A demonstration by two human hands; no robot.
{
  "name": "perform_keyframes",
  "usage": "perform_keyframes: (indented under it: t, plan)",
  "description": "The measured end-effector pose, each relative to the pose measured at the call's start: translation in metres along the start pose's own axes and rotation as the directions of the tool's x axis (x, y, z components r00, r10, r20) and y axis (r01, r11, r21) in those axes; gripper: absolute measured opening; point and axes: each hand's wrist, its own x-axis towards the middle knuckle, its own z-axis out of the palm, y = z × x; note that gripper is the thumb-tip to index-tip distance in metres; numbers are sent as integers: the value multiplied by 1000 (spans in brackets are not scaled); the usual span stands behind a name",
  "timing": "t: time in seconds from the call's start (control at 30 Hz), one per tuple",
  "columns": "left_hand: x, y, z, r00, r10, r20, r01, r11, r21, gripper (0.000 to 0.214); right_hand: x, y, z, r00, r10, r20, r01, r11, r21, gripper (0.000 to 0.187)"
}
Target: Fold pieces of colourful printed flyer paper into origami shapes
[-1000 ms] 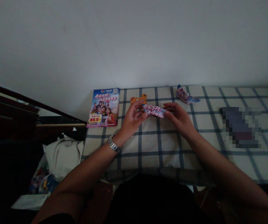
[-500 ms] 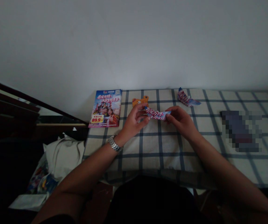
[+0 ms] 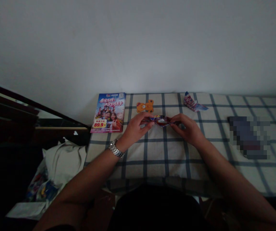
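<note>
Between my two hands is a small folded paper flyer (image 3: 162,121), printed in colour, its near edge bent into a shallow point. My left hand (image 3: 140,124), with a metal watch (image 3: 116,149) on the wrist, pinches the flyer's left end. At the right end, the thumb and fingers of my right hand (image 3: 185,127) are closed on it. Just beyond my left hand lies an orange bear cutout (image 3: 145,106). Another folded flyer (image 3: 193,102), boat-like with a raised left tip, rests behind my right hand.
A stack of flyers (image 3: 109,112) lies at the left end of the checked cloth (image 3: 149,160). On the right is a dark, pixelated object (image 3: 247,138). A white wall (image 3: 152,45) rises behind. White bags (image 3: 64,160) sit low on the left.
The folded flyer has turned in my hands: its lettered face showed before, and now a different printed side faces up. My left hand has shifted slightly nearer, uncovering the bear cutout.
</note>
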Motion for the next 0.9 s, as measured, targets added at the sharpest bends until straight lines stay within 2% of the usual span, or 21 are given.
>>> perform_keyframes:
  t: [0.33,0.57,0.73,0.9]
  plan:
    - [-1,3,0,998,-58,-3,58,998,28,16,-1,2,-1,998,12,56,-12,1000,-2,7]
    - [-2,2,0,1000,-23,10,22,997,69,16,0,-3,-3,992,80,97,-80,997,-1,16]
    - [-3,5,1,999,1,43,-6,991,131,14,1,-4,0,987,38,155,-25,996,-81,30]
    - [-3,7,1,997,42,61,-55,973,224,13,1,-3,5,981,14,193,16,988,-152,27]
